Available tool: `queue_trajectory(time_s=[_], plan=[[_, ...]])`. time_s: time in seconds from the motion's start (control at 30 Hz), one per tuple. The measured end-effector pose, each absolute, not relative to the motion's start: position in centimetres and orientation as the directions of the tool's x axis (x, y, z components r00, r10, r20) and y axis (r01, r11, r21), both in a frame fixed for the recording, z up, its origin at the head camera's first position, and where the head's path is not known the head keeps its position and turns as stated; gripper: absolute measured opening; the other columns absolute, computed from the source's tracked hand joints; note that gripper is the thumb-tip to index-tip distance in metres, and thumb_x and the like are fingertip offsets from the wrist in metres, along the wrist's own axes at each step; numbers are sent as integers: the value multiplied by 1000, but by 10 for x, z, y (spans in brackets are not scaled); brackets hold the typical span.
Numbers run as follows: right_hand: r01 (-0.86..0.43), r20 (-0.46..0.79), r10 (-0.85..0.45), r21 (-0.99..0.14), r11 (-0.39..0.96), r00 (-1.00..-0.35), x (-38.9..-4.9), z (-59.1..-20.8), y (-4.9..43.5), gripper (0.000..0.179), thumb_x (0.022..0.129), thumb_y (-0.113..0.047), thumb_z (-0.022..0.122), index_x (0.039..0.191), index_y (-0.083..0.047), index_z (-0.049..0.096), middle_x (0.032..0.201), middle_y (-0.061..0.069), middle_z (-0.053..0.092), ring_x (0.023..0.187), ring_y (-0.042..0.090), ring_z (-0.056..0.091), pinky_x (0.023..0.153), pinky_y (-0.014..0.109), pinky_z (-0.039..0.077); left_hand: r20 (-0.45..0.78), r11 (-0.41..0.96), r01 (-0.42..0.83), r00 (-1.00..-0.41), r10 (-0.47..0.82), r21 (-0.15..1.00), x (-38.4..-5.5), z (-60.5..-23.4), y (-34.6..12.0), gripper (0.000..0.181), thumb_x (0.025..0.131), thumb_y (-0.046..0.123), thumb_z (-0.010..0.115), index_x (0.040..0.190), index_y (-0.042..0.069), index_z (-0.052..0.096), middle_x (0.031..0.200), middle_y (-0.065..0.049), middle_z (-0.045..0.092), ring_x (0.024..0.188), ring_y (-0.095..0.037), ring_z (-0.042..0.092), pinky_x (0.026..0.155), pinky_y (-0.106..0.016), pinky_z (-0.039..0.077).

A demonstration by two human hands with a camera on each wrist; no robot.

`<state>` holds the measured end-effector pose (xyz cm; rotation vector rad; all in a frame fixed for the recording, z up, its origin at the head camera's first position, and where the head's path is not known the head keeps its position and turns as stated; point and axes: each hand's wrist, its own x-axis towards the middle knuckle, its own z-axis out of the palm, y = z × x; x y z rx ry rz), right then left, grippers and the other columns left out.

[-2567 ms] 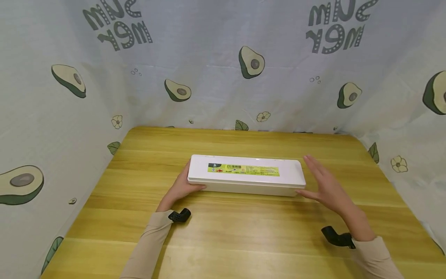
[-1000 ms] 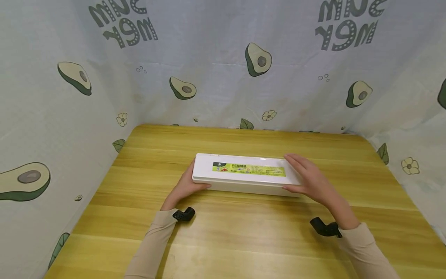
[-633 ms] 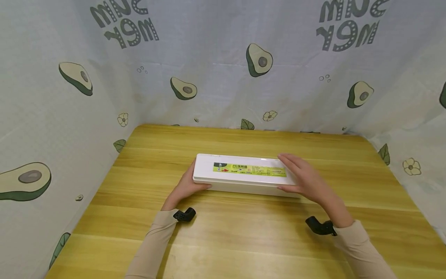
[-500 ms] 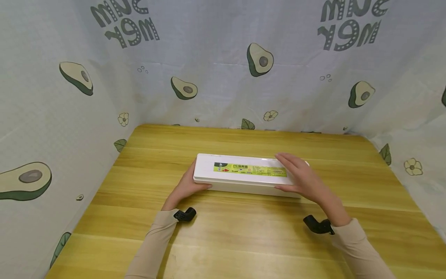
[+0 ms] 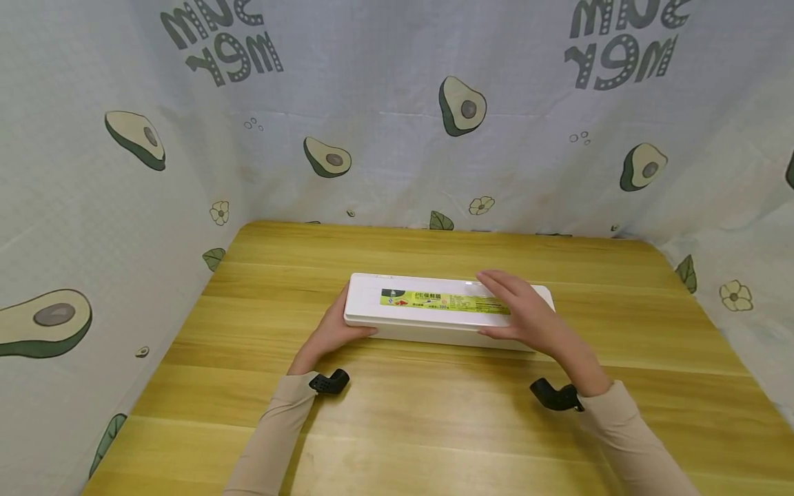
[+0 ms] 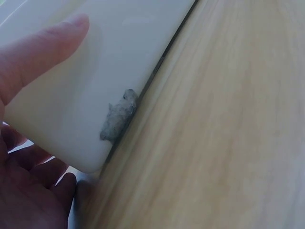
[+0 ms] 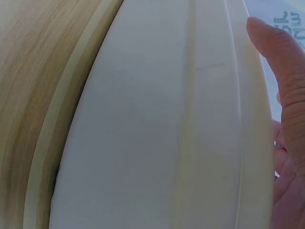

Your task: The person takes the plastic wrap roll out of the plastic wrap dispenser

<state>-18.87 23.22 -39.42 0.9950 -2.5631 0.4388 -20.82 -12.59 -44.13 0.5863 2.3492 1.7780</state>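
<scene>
A long white cling film box (image 5: pixel 428 319) with a yellow-green printed label (image 5: pixel 434 301) lies crosswise on the wooden table, its lid down. My left hand (image 5: pixel 335 324) grips its left end, the thumb along the front face and the other fingers behind the end. In the left wrist view a grey scuffed patch (image 6: pixel 119 117) marks the box's lower edge. My right hand (image 5: pixel 533 313) spans the lid near the right end and covers the label's right tip. Its thumb sits at the lid's front edge, as the right wrist view also shows, while the fingers reach over to the far edge.
The wooden tabletop (image 5: pixel 422 413) extends around the box. A pale curtain (image 5: pixel 384 179) printed with avocados and flowers hangs behind it and along both sides. Each wrist wears a black camera mount, the left one (image 5: pixel 330 381) and the right one (image 5: pixel 556 395).
My right hand came in from beyond the right end, closed over the lid and slid left along it, baring the right corner again. The left hand keeps its grip; the box stays down.
</scene>
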Motion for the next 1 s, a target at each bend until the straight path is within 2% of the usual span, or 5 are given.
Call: queue_trajectory(time_s=[0.2,0.43,0.7,1.0], plan=[[-736,466,-610,-145,662,-641,-194,-394,225,85,76,-56,68,139,-4,44,135,17,50,125,34,45,99,50,38,151,195,240,-910,385,951,-211,-443,-126,105,68,-2,79,150,5,14,146,-21,37,132,-34,37,111,-50,25],[-739,440,-627,-142,659,-643,-195,-395,215,87,70,-45,78,139,-5,43,136,15,50,127,32,44,100,49,38,173,180,255,-910,377,950,-221,-466,-128,105,67,2,82,150,15,18,145,-13,40,130,-28,40,111,-47,27],[-764,434,-651,-158,625,-623,-198,-395,200,83,76,-52,71,139,-6,43,135,17,50,124,34,46,99,52,39,150,190,233,-916,372,954,-219,-465,-127,110,67,-2,80,151,5,10,149,-19,34,136,-36,33,113,-53,22],[-775,370,-696,-122,620,-615,-204,-394,182,87,73,-50,74,142,-13,39,139,17,47,128,33,43,102,54,34,155,197,242,-915,372,950,-222,-473,-129,109,68,4,82,151,14,13,149,-13,36,136,-31,34,113,-50,24]])
